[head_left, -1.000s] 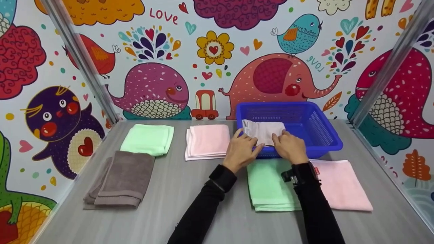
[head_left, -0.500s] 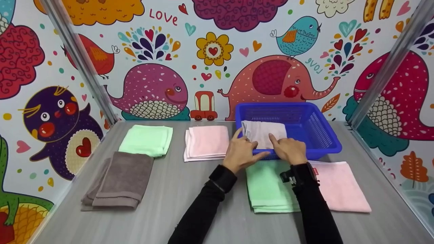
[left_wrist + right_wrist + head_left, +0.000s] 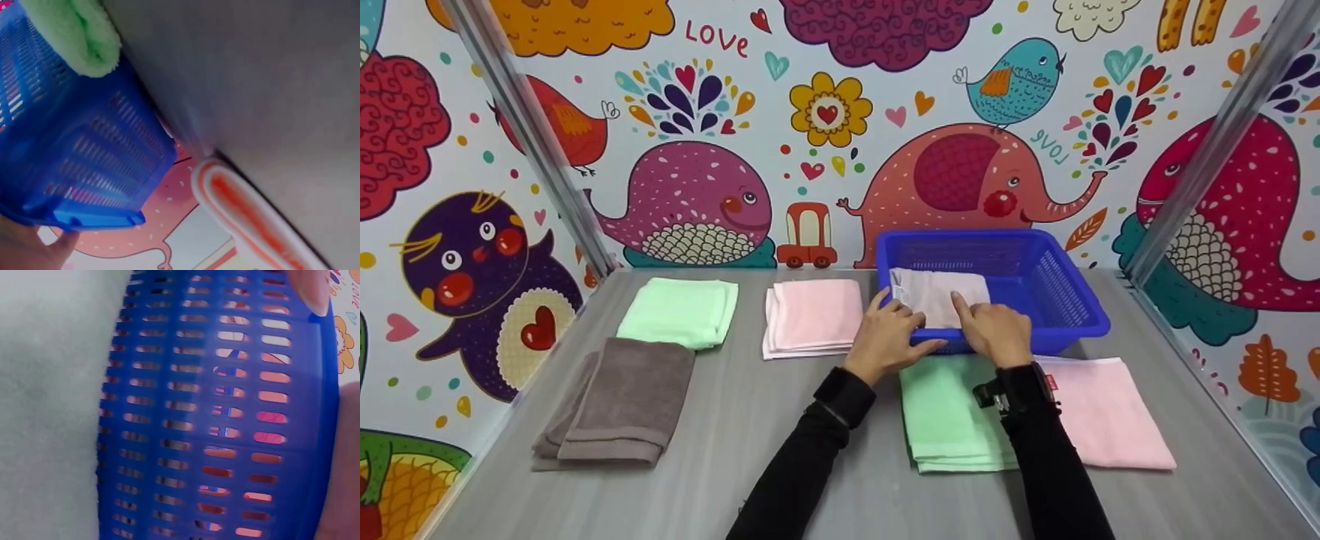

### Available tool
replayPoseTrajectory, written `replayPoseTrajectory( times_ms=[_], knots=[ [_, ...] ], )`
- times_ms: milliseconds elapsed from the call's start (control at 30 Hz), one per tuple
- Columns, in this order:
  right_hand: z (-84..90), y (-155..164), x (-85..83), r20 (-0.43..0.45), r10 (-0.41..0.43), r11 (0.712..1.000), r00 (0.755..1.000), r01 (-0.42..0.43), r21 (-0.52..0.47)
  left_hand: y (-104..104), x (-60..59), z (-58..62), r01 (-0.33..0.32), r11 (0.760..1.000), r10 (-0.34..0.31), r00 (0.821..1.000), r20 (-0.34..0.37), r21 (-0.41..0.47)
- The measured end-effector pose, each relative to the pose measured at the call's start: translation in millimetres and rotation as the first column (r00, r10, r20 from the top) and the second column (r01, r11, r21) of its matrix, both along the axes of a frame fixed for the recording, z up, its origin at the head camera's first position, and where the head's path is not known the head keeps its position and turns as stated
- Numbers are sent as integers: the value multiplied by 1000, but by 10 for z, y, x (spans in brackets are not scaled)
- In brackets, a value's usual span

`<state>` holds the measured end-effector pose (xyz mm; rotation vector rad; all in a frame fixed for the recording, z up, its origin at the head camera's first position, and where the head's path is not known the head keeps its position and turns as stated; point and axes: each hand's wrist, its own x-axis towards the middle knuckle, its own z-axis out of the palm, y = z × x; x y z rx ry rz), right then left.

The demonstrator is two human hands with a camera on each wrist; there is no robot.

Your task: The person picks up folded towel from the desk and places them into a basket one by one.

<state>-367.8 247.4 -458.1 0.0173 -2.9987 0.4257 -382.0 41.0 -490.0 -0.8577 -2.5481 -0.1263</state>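
the left hand [image 3: 885,339] lies at the blue basket [image 3: 1076,331], thumb and fingers apart; of the right hand [image 3: 999,331] i cannot tell the grip; red letters [image 3: 717,39] say "love"

The left hand [image 3: 885,337] and right hand [image 3: 999,330] are at the near side of a blue basket [image 3: 1046,296] holding a pale towel [image 3: 937,289].
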Motion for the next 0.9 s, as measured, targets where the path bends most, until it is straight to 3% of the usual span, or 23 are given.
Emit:
replayPoseTrajectory(
  times_ms=[200,333,400,500,567,633,767,833,900],
  knots=[
    [0,-22,1,-47,3,1000,999,-3,-14,-99,-32,27,69,996,-73,996,60,63],
    [0,-13,-10,-57,7,1000,998,-8,-16,-267,-100,83,99,970,-115,991,62,221],
    [-1,-8,-13,-69,5,1000,998,-6,-22,-409,-164,106,47,953,-68,996,61,300],
    [2,0,-12,-77,1,1000,997,-3,-31,-692,-256,91,-137,930,95,986,137,342],
    [-2,3,-11,-72,-2,1000,997,0,-31,-899,-295,44,-283,915,221,947,232,287],
    [-7,4,-6,-55,3,999,999,-4,-33,-1094,-305,-22,-383,900,302,892,337,208],
    [-16,0,-5,-27,5,1000,1000,-6,-29,-1317,-270,-92,-434,898,342,789,510,68],
    [-12,-3,-9,-28,5,1000,1000,-6,-26,-1341,-244,-93,-431,902,341,766,545,41],
    [-9,-7,-13,-30,5,1000,1000,-6,-24,-1342,-223,-77,-435,900,350,755,555,24]
  ],
)
